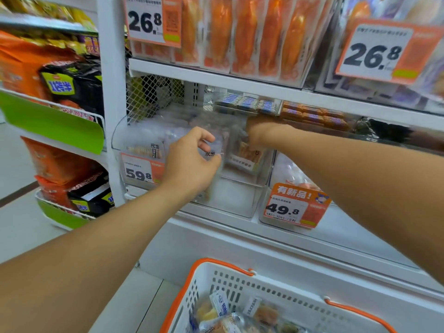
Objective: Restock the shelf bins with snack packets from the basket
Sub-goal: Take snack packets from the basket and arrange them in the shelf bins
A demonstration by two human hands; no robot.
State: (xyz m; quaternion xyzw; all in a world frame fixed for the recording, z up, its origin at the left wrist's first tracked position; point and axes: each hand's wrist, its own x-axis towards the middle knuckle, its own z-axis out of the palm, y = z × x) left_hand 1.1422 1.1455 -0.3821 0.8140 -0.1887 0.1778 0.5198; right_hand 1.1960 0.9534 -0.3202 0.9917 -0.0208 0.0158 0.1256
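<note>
A clear plastic shelf bin [240, 200] stands on the middle shelf with a 59.8 price tag on its front. My left hand [192, 162] grips a clear snack packet [215, 150] at the bin's front. My right hand [262, 135] reaches into the same bin and pinches a packet with orange-brown contents [249, 155]. Below, a white basket with orange handles [204, 284] holds several snack packets [230, 313].
A second clear bin [288, 174] with a 49.8 tag stands to the right. Orange packets [249, 34] fill the bins on the shelf above. A side rack with orange and black bags [67, 85] stands to the left. The shelf upright [113, 92] rises beside the bin.
</note>
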